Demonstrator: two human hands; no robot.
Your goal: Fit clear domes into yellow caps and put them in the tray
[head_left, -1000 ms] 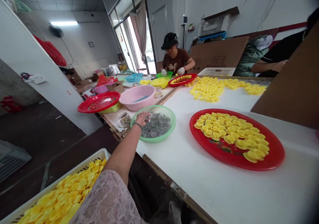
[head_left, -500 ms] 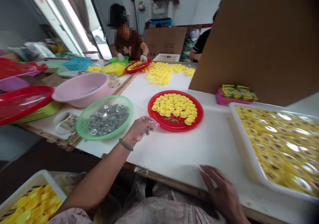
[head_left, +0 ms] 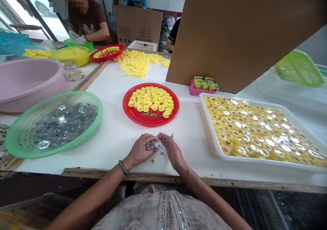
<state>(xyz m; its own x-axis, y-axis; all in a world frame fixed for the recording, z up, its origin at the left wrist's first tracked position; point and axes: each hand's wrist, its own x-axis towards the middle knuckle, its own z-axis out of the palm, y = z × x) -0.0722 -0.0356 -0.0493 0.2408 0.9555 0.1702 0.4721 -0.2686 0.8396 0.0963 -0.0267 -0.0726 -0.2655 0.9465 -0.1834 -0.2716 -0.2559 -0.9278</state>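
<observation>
My left hand [head_left: 142, 149] is closed around several clear plastic caps [head_left: 153, 144], just above the white tabletop. My right hand [head_left: 174, 154] is beside it, fingers stretched out, its fingertips close to the caps; whether they touch is unclear. Below the hands, two clear round discs [head_left: 153, 161] with small dark prints lie on the table. Beyond them a red plate [head_left: 150, 122] carries many small yellow cups [head_left: 154, 99]. To the left, a light green basket [head_left: 19, 144] holds a heap of clear plastic pieces [head_left: 68, 121].
A white tray [head_left: 212, 134] of yellow cups with shiny tops stands at right. Behind it are a pink basket [head_left: 196, 92] of small packets and a tall cardboard sheet [head_left: 219, 35]. A pink basin [head_left: 30, 83] is at left. Across the table a gloved co-worker [head_left: 88, 18] handles things near a green bowl.
My left hand has moved with the caps from beside the green basket to in front of me. My right hand has come up beside it. The view has turned right.
</observation>
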